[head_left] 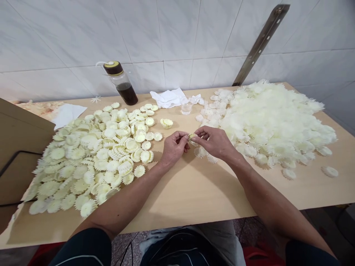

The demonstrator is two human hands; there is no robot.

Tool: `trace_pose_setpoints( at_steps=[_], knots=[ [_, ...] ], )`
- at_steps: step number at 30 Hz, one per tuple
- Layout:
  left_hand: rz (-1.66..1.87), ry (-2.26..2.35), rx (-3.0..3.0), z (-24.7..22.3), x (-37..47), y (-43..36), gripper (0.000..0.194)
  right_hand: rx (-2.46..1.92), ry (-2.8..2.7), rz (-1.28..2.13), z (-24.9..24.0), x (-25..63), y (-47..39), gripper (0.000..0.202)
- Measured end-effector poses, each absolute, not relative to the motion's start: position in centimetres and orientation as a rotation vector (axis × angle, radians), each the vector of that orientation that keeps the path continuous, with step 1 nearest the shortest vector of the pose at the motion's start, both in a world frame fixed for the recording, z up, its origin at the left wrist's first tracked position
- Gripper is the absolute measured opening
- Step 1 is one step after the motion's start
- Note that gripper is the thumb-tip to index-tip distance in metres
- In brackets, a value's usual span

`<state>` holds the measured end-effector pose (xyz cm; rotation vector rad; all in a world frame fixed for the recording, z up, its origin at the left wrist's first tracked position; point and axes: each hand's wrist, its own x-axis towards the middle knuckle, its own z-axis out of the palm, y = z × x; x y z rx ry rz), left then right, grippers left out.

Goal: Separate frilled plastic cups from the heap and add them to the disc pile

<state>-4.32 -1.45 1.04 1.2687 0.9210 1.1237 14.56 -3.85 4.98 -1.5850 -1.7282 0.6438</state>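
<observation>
On the left of a tan table point(199, 195), a heap of pale yellow frilled discs point(91, 159) spreads toward the person's left hand point(174, 147). Its thumb and fingers pinch the left end of a small yellow piece point(192, 136), held above the table between both hands and partly hidden by fingertips. The right hand point(215, 141) pinches the piece's right end. Farther right lies a heap of whiter discs point(280, 125).
</observation>
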Motion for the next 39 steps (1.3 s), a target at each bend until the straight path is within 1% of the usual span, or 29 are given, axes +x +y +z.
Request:
trace_pose_setpoints(
  at_steps=[9, 13, 15, 19, 21, 23, 25, 28, 30, 34, 37, 39],
  knots=[
    [1.116, 0.937, 1.293, 0.9, -4.2, -1.7, 0.030, -1.594, -1.703, 0.623, 4.8, 14.1, -4.0, 0.044],
    [1.092, 0.923, 1.294, 0.9, -4.3, -1.8, 0.031, -1.602, -1.720, 0.602, 4.9, 13.9, -4.1, 0.047],
    [1.092, 0.924, 1.294, 0.9, -4.2, -1.8, 0.031, -1.602, -1.740, 0.579, 4.9, 13.8, -4.1, 0.044],
    [1.105, 0.933, 1.292, 0.7, -4.2, -1.7, 0.031, -1.611, -1.801, 0.535, 4.9, 13.7, -4.1, 0.027],
    [1.106, 0.936, 1.286, 0.6, -4.3, -1.6, 0.032, -1.611, -1.821, 0.534, 4.8, 13.8, -4.1, 0.024],
    [1.098, 0.934, 1.272, 0.5, -4.3, -1.4, 0.034, -1.608, -1.814, 0.588, 4.7, 13.9, -4.0, 0.025],
    [1.087, 0.920, 1.258, 0.5, -4.3, -1.2, 0.037, -1.606, -1.759, 0.714, 4.5, 14.0, -3.8, 0.027],
    [1.078, 0.904, 1.227, 0.6, -4.4, -1.1, 0.042, -1.589, -1.600, 0.847, 4.3, 14.1, -3.5, 0.025],
    [1.080, 0.905, 1.201, 0.6, -4.5, -1.0, 0.044, -1.577, -1.516, 0.756, 4.2, 14.1, -3.5, 0.027],
    [1.127, 0.920, 1.142, 0.8, -4.6, -0.7, 0.039, -1.501, -1.551, 0.422, 4.0, 13.7, -3.8, 0.024],
    [1.155, 0.939, 1.127, 0.8, -4.8, -0.6, 0.037, -1.397, -1.651, 0.334, 3.7, 13.3, -4.1, 0.015],
    [1.146, 0.945, 1.134, 0.8, -4.8, -0.6, 0.038, -1.355, -1.685, 0.304, 3.3, 13.1, -4.1, 0.015]
  ],
)
